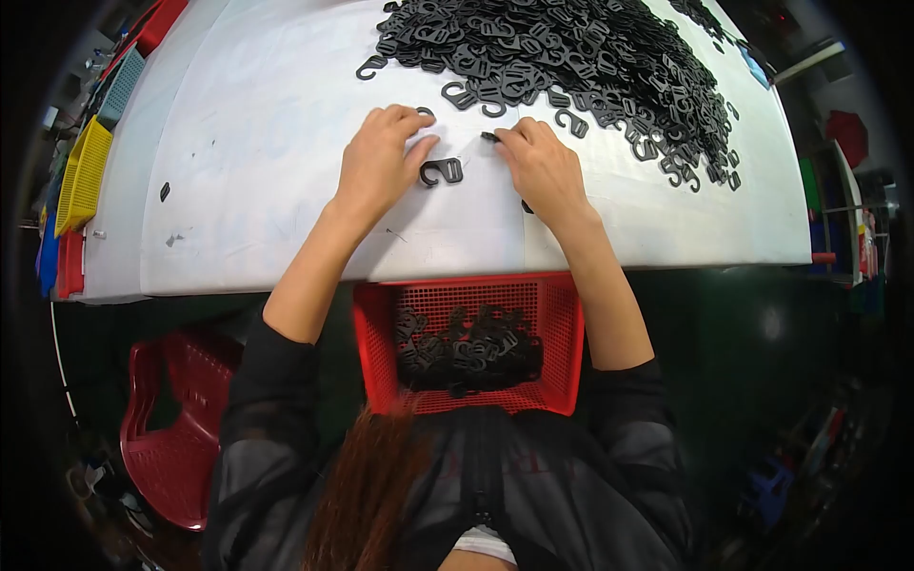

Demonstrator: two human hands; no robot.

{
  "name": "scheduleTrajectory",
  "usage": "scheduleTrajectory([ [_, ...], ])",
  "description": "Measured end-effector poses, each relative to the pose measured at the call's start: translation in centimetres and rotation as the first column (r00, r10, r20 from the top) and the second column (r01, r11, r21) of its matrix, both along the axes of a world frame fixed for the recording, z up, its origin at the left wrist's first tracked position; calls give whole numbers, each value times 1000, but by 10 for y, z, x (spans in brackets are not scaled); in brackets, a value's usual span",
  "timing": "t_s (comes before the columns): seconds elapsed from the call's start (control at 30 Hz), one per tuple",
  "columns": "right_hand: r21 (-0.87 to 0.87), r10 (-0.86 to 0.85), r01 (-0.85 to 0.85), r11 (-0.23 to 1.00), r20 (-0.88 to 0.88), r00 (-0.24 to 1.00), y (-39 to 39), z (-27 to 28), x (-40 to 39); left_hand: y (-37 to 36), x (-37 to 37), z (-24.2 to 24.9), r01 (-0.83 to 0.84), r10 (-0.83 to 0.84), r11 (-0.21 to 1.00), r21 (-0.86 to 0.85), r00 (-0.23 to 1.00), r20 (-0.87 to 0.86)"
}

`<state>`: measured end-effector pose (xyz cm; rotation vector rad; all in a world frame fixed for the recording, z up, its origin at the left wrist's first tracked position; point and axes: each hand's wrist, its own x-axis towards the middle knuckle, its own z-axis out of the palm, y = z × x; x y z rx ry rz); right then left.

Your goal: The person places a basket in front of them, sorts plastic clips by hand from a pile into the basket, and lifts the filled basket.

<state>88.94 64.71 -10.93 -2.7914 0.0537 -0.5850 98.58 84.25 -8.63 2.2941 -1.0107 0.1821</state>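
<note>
Over the white tabletop, my left hand (379,160) has its thumb and index finger apart. A black plastic hook (426,112) shows at its index fingertip, partly hidden by the fingers. Just by the left thumb lies another black plastic hook (446,171), flat on the table, its open curve toward the hand. My right hand (546,173) pinches a small black plastic hook (489,137) between thumb and index finger, seen nearly edge-on. Beneath the right wrist, a bit of a black piece (526,206) peeks out.
A large heap of black plastic hooks (571,71) covers the table's far right, with loose ones along its edge. Below the table's near edge (457,273) a red basket (564,347) holds more hooks. A dark red chair (181,457) stands at left, and a yellow basket (84,176) beside the table.
</note>
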Motion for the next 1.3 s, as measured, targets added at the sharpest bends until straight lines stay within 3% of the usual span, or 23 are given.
scheduleTrajectory([
  [0.03,-43,-23,23,999,-5,1000,0,0,0,0,6,-6,-43,47,999,-29,988,146],
  [0.13,418,16,94,904,-254,967,-3,20,-12,-2,23,-22,-38,25,997,64,981,190],
  [0.23,398,24,89,913,-272,962,-16,38,-21,-2,33,-32,-25,-2,993,112,972,235],
  [0.27,294,-91,153,944,-214,973,-30,33,-18,-3,35,-33,-23,-9,992,122,967,254],
  [0.33,91,-249,255,963,-74,966,-55,24,-14,-5,25,-24,-6,2,1000,-29,991,-134],
  [0.37,10,-300,301,954,-45,953,-63,23,-13,-6,18,-16,-21,-13,995,-102,946,-323],
  [0.4,-26,-289,288,957,-31,957,-71,18,-12,-6,8,-2,0,-39,997,-71,834,-550],
  [0.47,-96,-262,260,961,-9,965,-81,5,-11,-11,11,-7,55,-82,994,-91,941,-328],
  [0.57,-229,-257,260,938,42,966,-79,2,-10,-27,28,-22,73,-73,996,-50,997,-2],
  [0.63,130,-214,238,963,-177,961,-64,18,-17,-45,34,-24,46,-39,998,-48,989,140],
  [0.7,400,-41,216,891,-402,915,-47,42,-25,-57,38,-29,35,-41,999,36,978,207],
  [0.77,319,34,68,945,-304,952,-44,40,-22,-63,43,-33,59,-87,992,113,962,258],
  [0.8,261,-6,68,963,-233,973,-42,38,-16,-62,40,-33,79,-91,995,53,953,290],
  [0.93,57,-48,47,997,24,999,-41,25,25,-40,14,-21,90,-71,990,-111,983,170],
  [1.03,-91,3,4,996,78,997,-46,7,45,-22,-14,-14,47,-69,985,-167,990,-126],
  [1.07,-127,5,3,992,65,998,-47,3,48,-19,-20,-15,7,-102,965,-264,932,-347],
  [1.2,-212,3,37,977,184,983,-43,5,40,-20,-8,-16,55,-71,983,-178,994,-87],
  [1.3,176,-105,69,982,205,973,-37,32,17,-44,8,-14,99,-71,980,-173,984,161],
])
